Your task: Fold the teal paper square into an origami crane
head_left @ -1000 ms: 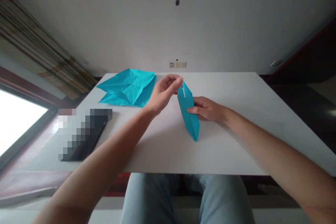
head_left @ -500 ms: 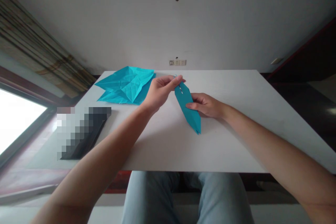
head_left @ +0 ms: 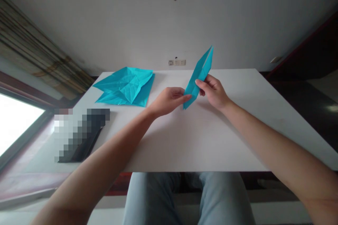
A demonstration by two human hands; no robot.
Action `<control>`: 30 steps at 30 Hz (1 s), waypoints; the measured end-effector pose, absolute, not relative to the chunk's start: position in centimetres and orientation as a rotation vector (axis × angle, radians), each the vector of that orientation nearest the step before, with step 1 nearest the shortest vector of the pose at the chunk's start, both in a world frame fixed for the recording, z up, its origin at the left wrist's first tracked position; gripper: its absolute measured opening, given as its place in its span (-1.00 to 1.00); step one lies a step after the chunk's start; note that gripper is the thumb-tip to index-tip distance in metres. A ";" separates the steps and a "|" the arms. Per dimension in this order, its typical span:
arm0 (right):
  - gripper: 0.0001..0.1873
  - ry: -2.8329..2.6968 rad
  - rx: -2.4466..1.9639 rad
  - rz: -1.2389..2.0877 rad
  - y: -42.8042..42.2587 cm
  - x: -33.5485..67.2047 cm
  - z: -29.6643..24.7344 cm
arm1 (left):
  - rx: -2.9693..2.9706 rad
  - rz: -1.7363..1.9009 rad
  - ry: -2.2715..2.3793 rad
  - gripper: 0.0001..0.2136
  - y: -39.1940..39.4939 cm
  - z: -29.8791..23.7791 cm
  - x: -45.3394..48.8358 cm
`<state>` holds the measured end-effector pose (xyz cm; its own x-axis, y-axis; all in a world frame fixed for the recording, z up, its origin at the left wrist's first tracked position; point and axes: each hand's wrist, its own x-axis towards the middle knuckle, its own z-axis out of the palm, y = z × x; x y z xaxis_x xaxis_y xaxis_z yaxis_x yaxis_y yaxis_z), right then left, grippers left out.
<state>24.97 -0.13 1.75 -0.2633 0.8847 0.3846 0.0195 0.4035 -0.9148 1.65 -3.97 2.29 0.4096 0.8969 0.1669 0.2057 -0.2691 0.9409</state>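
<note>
While the right grip pinches it between thumb and fingers, a long, narrow strip of folded blue paper stands tilted above the tabletop — its long axis runs from near-left to far-right, with the split, pointed end aimed far. The left grip reaches its near tip with nearly straight fingers — pinching or only touching, I cannot tell. A creased, star-shaped blue sheet lies flat to the left.
</note>
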 end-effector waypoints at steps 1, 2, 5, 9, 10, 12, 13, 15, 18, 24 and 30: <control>-0.29 -1.605 -0.822 1.023 0.0 25.0 1.7 | 1.739 0.931 0.970 -0.41 -4.0 2.2 1.7; -0.29 -1.597 -0.826 1.015 0.0 25.1 1.7 | 1.746 0.944 0.975 -0.41 -3.9 2.1 1.7; -0.30 -1.584 -0.836 1.006 0.0 25.1 1.6 | 1.743 0.971 0.972 -0.44 -3.6 1.9 1.6; -0.32 -1.548 -0.851 0.962 -0.1 25.1 1.5 | 1.661 0.997 0.949 -0.57 -3.6 1.6 1.7; -0.32 -1.532 -0.855 0.944 0.0 25.1 1.5 | 1.651 1.021 0.956 -0.55 -3.6 1.6 1.7; -0.32 -1.498 -0.864 0.912 0.2 25.2 1.4 | 1.679 1.076 0.980 -0.47 -3.7 1.5 1.7; -0.32 -1.487 -0.871 0.899 0.3 25.2 1.4 | 1.711 1.100 0.993 -0.47 -3.8 1.5 1.7; -0.32 -1.481 -0.885 0.889 0.5 25.3 1.3 | 1.783 1.131 1.023 -0.54 -3.8 1.4 1.6; -0.32 -1.496 -0.890 0.918 0.5 25.3 1.2 | 1.851 1.124 1.076 -0.65 -3.7 1.3 1.5; -0.31 -1.580 -0.858 1.018 0.1 24.9 0.9 | 1.872 1.107 1.119 -0.69 -3.9 1.8 1.7; -0.28 -1.629 -0.821 1.052 -0.2 24.7 1.2 | 1.835 1.086 1.126 -0.60 -4.1 2.5 1.7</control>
<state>24.72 -0.24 1.24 -0.2807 0.8849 0.3716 0.0256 0.3940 -0.9188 1.73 -4.09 2.54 0.2652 0.9206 0.2866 0.3198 -0.3645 0.8746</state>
